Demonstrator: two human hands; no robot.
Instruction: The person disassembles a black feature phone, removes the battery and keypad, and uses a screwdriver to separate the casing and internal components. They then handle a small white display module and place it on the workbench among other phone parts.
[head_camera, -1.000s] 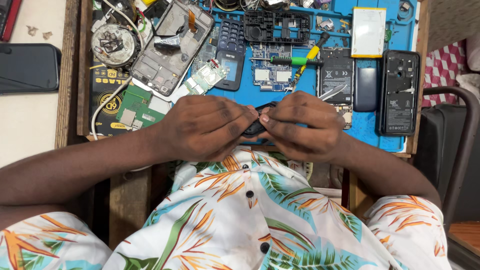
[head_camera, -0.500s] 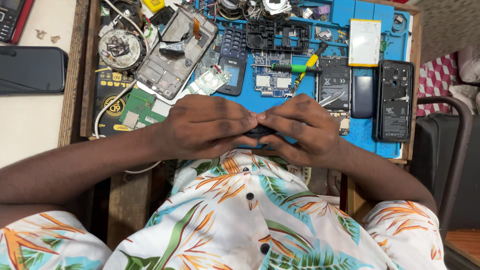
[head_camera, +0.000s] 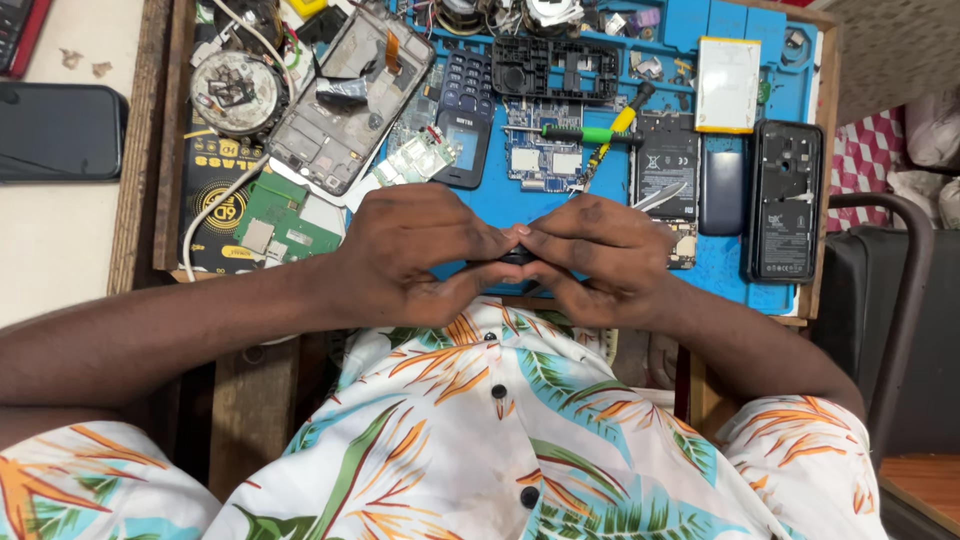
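Small, dark and flat, a black part (head_camera: 517, 257) sits pinched between both hands at the near edge of the blue work mat (head_camera: 500, 205), mostly hidden by fingers so that its exact shape cannot be told. The left hand (head_camera: 415, 255) curls tightly around one end, thumb underneath and fingertips pressed on top; the right hand (head_camera: 600, 258) clamps the other end the same way, and the two hands' fingertips meet over the piece. Just beyond the knuckles lies a dark keypad phone (head_camera: 465, 120) with a small pale screen, and beside it a bare circuit board (head_camera: 540, 155) with square metal shields. A screwdriver (head_camera: 575, 133) with a green grip rests across that board. Farther right stand a glossy black rear phone shell (head_camera: 786, 200) and a white rectangular battery (head_camera: 728, 85) edged in yellow.
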